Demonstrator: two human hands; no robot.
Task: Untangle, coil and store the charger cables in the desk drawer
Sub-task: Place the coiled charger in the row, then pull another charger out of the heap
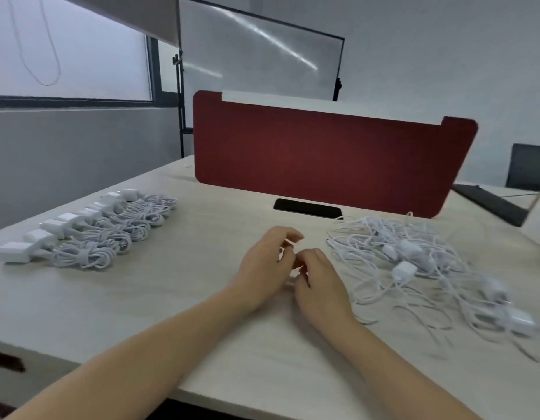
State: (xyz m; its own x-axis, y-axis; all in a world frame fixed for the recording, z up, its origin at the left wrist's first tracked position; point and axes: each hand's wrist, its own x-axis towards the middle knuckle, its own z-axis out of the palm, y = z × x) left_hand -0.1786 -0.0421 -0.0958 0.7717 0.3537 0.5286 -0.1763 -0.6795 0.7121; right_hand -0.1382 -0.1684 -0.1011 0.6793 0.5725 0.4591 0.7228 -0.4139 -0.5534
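Both grips are kept together mid-surface [202,298], fingertips nearly touching, forearms laid flat on it for support.

Left grip [268,262]: narrow, fingers curled round a thin white cable [286,242]. Only slivers of it are seen between the fingers.

Right grip [320,280]: also narrow, curled toward the left one. It appears to be pinching the same cable; a short strand is seen just under the thumb. The rest is hidden and motion-blurred.

Judged step: one cable is being wound or tied off between the two grips. They are held close so that the loops stay small and controlled.

The tangled pile [414,262] lies just right of the right grip, within easy reach. Cables and white plug blocks are knotted together in it, so it is read as the infeed.

The coiled chargers [105,234] are set well left of the left grip, in a neat diagonal row with the plugs outward. Presumably they are kept apart from the pile so that finished coils are not re-snagged.

The drawer [8,362] is low and left of the grips, at the surface edge, and appears closed. Nothing is stored yet.

Progress: roughly half of the cables are coiled. A sizeable tangle remains, and the storage step is not yet done.

Risk: strands of the pile trail toward the right forearm and could be dragged along with it.
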